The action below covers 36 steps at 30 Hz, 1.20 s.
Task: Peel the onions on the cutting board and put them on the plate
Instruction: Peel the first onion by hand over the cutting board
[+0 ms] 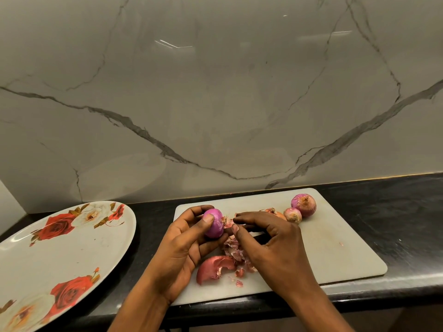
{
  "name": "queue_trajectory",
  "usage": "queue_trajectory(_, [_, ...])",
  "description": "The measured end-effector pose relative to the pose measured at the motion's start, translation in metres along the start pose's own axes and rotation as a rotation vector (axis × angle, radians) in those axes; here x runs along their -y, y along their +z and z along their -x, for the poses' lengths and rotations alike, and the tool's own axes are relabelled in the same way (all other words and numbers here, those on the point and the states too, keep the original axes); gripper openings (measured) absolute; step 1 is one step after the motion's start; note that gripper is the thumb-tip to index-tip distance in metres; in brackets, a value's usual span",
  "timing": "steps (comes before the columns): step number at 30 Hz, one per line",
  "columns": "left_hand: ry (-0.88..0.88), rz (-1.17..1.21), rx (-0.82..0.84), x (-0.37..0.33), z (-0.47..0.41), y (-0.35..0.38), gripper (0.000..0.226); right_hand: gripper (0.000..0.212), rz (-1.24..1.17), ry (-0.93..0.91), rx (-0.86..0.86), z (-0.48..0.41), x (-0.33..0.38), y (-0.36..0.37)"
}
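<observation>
Her left hand (184, 243) grips a peeled red onion (214, 223) over the cutting board (335, 248). The right hand (271, 238) pinches at its root, perhaps on a skin shred. The floral plate (72, 250) sits left.

We see a dim, warm-toned picture, lit softly from above. Thin streaks of glare sit on the wall (215, 92) in the upper middle and upper right of the frame. Wide-angle distortion bends the worktop (395, 212) edge and stretches the plate (72, 248) at lower left. Shadows under the hands are faint. Focus is soft throughout, slightly smeared.
</observation>
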<state>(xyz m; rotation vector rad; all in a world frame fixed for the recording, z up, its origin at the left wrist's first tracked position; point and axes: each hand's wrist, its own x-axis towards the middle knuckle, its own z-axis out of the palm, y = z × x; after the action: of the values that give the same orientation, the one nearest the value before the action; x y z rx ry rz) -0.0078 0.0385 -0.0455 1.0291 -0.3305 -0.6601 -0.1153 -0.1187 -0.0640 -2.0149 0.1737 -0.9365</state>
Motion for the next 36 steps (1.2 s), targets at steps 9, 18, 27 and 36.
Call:
queue_trajectory(9, [0.016, -0.123, 0.028, 0.0035, -0.0024, -0.0048, 0.051, 0.016, -0.036, -0.044, 0.133, -0.0027, -0.0041, 0.0017])
queue_trajectory(18, [0.008, -0.185, 0.046, 0.003, -0.0022, -0.0055, 0.043, 0.013, -0.072, -0.021, 0.198, -0.0036, -0.0082, -0.0011])
queue_trajectory(27, [0.014, -0.119, 0.04, 0.0025, -0.0034, -0.0058, 0.045, 0.009, -0.043, -0.053, 0.175, -0.0025, -0.0055, 0.0019])
queue_trajectory(36, [-0.005, -0.129, 0.053, 0.0006, -0.0011, -0.0022, 0.04, 0.019, -0.054, -0.092, 0.123, -0.0038, -0.0086, -0.0002])
